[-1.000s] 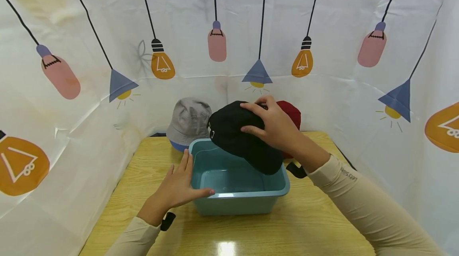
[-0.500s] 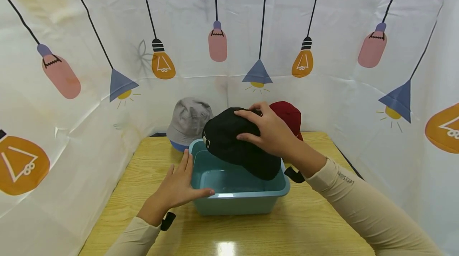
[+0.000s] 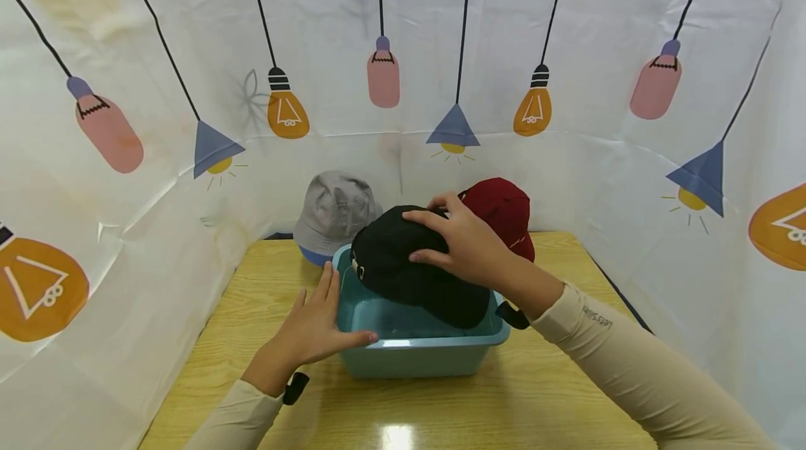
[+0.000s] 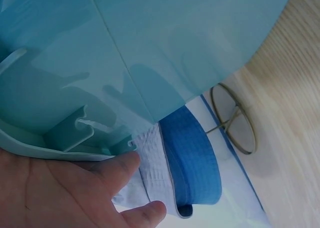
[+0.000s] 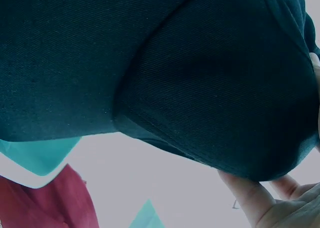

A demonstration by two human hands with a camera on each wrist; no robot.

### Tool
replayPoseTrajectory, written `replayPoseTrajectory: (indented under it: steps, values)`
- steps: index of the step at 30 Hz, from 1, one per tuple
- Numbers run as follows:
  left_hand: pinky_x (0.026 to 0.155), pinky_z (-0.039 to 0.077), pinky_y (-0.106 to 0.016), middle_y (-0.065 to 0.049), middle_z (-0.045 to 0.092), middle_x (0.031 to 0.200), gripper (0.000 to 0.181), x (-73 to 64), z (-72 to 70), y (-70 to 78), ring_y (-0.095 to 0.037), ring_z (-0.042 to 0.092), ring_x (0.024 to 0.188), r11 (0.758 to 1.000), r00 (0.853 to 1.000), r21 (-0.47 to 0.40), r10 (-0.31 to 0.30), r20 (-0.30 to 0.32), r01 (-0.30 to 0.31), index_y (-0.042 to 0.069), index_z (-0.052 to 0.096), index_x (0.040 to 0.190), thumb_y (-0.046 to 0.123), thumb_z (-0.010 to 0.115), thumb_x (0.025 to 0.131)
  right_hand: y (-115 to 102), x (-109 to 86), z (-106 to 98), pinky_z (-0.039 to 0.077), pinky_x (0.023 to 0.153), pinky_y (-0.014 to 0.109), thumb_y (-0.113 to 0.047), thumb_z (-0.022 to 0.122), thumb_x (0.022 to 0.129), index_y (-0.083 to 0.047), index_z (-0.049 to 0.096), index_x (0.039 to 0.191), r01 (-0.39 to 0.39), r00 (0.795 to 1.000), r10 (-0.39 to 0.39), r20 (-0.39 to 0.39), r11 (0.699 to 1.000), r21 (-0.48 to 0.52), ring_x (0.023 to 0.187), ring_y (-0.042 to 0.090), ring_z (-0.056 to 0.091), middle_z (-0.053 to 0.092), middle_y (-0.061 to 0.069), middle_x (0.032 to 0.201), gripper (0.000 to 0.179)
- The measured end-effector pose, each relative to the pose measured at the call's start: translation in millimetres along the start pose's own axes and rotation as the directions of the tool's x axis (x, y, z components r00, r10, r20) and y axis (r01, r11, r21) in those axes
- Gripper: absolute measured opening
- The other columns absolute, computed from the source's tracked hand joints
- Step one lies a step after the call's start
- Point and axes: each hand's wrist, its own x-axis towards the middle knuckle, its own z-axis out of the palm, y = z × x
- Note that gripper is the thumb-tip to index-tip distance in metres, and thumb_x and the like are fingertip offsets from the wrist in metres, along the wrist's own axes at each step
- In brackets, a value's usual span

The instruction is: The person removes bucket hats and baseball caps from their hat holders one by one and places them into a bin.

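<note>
A black baseball cap tilts over the light-blue plastic basin, its lower part inside the opening. My right hand grips the cap's crown from above, thumb on the near side. Seen from the right wrist, the cap's dark cloth fills most of the picture, with fingers at its edge. My left hand rests against the basin's left side, fingers straight and thumb along the front rim. In the left wrist view that hand lies at the rim, beside the basin's wall.
Behind the basin at the left sits a grey bucket hat with a blue underside. A dark red cap stands behind at the right. The wooden table carries everything. A white sheet printed with lamps surrounds the back and sides.
My right hand has brought the black cap down and slightly left, deeper into the basin's opening, uncovering more of the red cap. The left hand has stayed in place.
</note>
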Motion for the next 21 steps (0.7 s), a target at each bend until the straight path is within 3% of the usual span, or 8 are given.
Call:
replayPoseTrajectory:
  steps: [21]
  values:
    - [0.119,0.015,-0.075,-0.016,-0.003,0.174,0.144,-1.1,-1.8,1.1,-0.039,0.023,0.157,1.0,1.0,0.017,0.003,-0.007,-0.003,0.001,0.008,0.165,0.098,0.053,0.07,-1,-3.8,30,0.061,0.09,0.036,-0.06,0.076,0.086,-0.039,0.058,0.146,0.009,0.992,-0.006,0.127,1.0,-0.025,0.105,0.019,0.059,0.051,0.006,0.134,0.067]
